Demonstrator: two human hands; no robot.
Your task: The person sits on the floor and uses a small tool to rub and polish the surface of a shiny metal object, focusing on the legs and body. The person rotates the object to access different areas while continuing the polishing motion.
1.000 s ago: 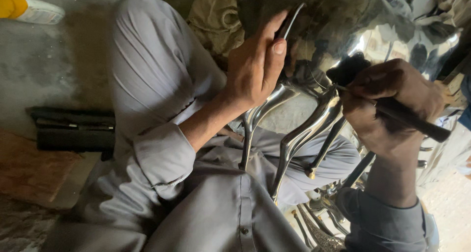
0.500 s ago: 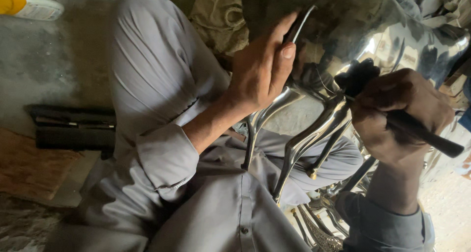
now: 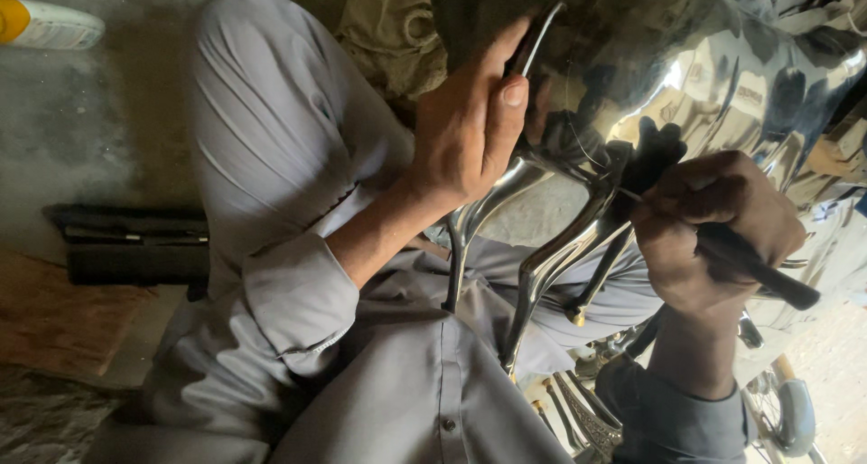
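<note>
A large polished metal vessel with curved shiny legs rests across my lap, mirror-bright. My left hand grips its rim, thumb pressed on the edge. My right hand is closed on a thin dark tool, its fine tip touching the vessel's surface near where the legs join. My grey sleeves and trousers fill the middle of the view.
A dark flat case lies on the concrete floor at left, by a brown board. A white bottle with a yellow cap lies top left. A khaki cloth sits behind the vessel. More ornate metal pieces lie below.
The view has shifted closer. My left hand slid along the rim and my right hand with the tool moved slightly in toward the vessel's legs.
</note>
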